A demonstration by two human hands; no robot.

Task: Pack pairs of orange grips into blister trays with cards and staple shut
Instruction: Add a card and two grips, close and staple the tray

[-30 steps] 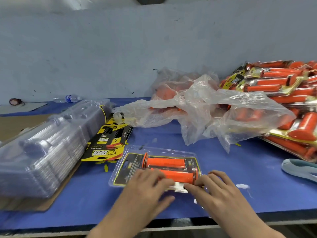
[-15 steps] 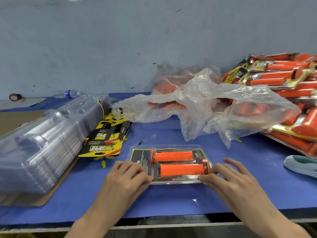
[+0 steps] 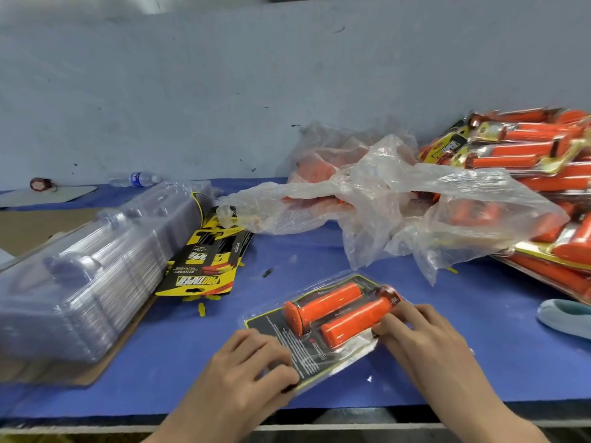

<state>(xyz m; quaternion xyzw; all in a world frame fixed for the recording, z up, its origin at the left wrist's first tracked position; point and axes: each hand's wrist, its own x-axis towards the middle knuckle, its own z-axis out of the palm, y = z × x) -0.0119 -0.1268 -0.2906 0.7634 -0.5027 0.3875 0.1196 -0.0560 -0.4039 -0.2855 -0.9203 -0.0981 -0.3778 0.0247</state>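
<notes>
A clear blister tray (image 3: 323,353) with a black and yellow card inside lies slantwise on the blue table near the front edge. Two orange grips (image 3: 339,310) sit side by side in it. My left hand (image 3: 252,366) grips the tray's near left corner, fingers curled over its edge. My right hand (image 3: 415,334) pinches the tray's right edge beside the nearer grip.
A tall stack of empty clear trays (image 3: 80,276) lies at the left on cardboard. Yellow and black cards (image 3: 204,266) lie beside it. A crumpled plastic bag (image 3: 399,199) with loose grips sits behind. Finished packs (image 3: 537,161) pile up at the right. A pale blue object (image 3: 566,316) lies at the right edge.
The tray has turned from lying square to the table edge to a slant, its right end farther away. Both hands shifted with it and now hold its edges.
</notes>
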